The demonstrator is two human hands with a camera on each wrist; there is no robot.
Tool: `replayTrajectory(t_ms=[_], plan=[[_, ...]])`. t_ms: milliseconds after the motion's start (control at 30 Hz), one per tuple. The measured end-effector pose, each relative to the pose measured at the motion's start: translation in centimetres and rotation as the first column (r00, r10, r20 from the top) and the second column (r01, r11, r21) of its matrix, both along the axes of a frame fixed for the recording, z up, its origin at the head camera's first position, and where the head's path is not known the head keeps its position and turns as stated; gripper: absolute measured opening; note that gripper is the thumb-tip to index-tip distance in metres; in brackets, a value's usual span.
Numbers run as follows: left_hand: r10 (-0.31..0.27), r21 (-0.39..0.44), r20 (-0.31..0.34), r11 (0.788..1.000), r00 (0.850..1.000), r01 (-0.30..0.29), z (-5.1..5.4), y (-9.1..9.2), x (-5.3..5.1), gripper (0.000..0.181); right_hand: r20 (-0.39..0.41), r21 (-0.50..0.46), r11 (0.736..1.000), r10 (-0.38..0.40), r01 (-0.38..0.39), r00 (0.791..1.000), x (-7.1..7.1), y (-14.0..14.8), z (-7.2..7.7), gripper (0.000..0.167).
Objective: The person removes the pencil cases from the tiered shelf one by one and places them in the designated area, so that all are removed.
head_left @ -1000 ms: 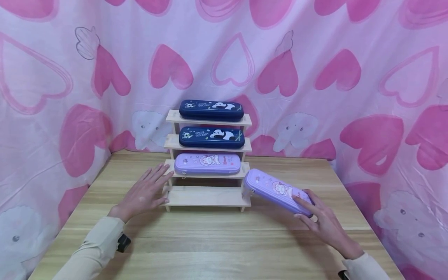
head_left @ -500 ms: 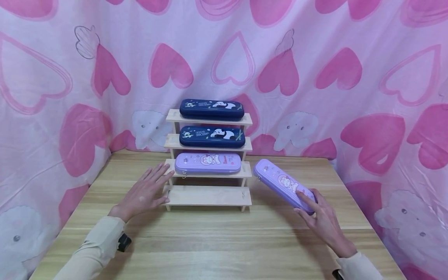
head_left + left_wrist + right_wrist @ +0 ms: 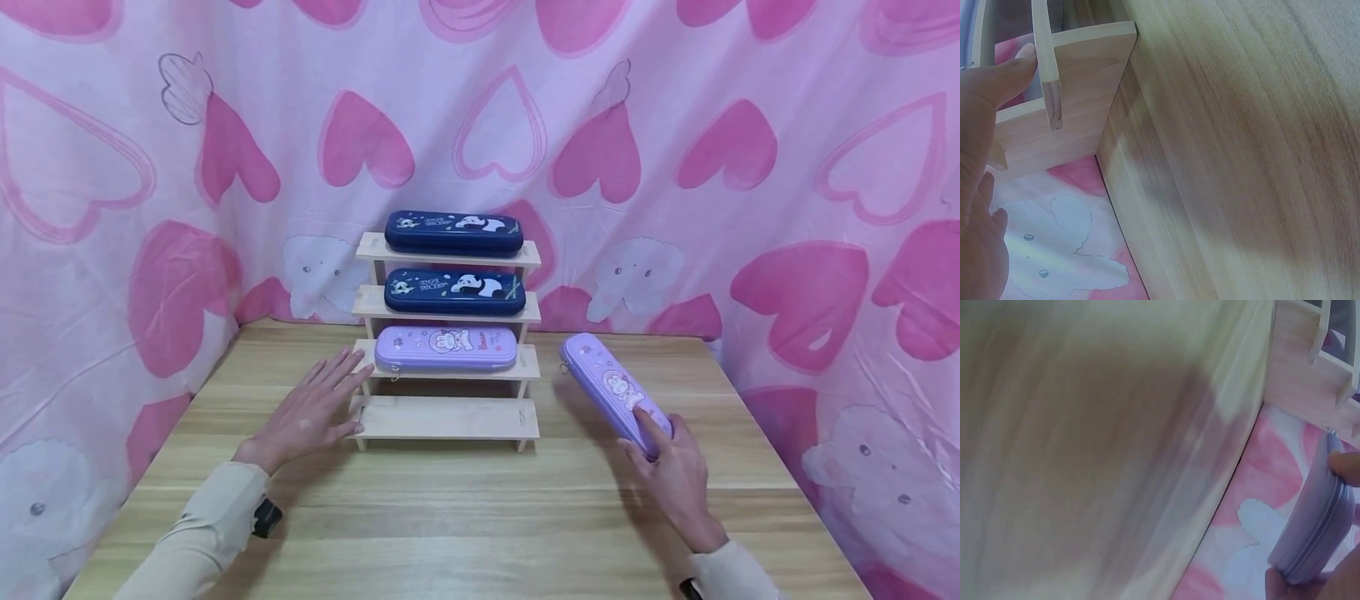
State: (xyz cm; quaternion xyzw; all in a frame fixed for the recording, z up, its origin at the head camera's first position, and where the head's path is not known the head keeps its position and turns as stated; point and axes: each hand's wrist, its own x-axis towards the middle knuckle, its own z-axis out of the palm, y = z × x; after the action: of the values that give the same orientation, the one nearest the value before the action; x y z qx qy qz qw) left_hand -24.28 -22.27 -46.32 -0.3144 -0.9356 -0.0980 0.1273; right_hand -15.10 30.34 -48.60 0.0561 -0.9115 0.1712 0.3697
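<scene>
My right hand (image 3: pixel 671 471) grips the near end of a purple pencil case (image 3: pixel 615 387) with a rabbit print, held above the table to the right of a wooden tiered rack (image 3: pixel 450 418). In the right wrist view the zipped side of that pencil case (image 3: pixel 1319 525) shows between thumb and fingers. My left hand (image 3: pixel 311 408) rests at the rack's left side, fingers straight; in the left wrist view its thumb (image 3: pixel 1019 65) touches a shelf edge. A second purple pencil case (image 3: pixel 446 348) lies on the step above the bare lowest one. Two navy panda pencil cases (image 3: pixel 453 292) lie on the upper steps.
The rack stands on a wood-grain table (image 3: pixel 450 525). A pink curtain (image 3: pixel 495 125) with hearts hangs behind the table and along both sides.
My right hand has drawn the purple pencil case away from the rack to the right and turned it, so its far end points more toward the back. My left hand stays at the rack.
</scene>
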Motion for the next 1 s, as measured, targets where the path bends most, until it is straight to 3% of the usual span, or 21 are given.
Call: replayTrajectory(t_ms=[233,433,633,867,1000], plan=[[0.005,-0.005,0.020,1.000,1.000,-0.005,0.0,0.0,-0.1,0.091,0.006,-0.028,0.994,-0.110,0.110,0.994,-0.2,-1.0,-1.2,0.055],[0.017,-0.005,0.042,1.000,0.999,-0.016,0.1,0.1,0.0,0.092,0.106,-0.047,0.980,-0.188,0.194,0.976,-0.3,-1.9,-1.7,0.056],[0.032,-0.014,0.052,0.999,0.998,-0.031,0.1,0.1,-0.1,0.092,0.310,-0.010,0.971,-0.224,0.239,0.924,-0.8,-2.5,-1.0,0.059],[0.027,-0.010,0.047,1.000,0.999,-0.026,0.0,0.0,-0.2,0.092,0.397,0.036,0.974,-0.220,0.224,0.891,-1.5,-2.4,-0.4,0.062],[0.018,-0.008,0.039,1.000,0.999,-0.017,-0.1,-0.1,-0.2,0.092,0.462,0.050,0.974,-0.217,0.219,0.860,-1.7,-2.4,-0.2,0.063]])
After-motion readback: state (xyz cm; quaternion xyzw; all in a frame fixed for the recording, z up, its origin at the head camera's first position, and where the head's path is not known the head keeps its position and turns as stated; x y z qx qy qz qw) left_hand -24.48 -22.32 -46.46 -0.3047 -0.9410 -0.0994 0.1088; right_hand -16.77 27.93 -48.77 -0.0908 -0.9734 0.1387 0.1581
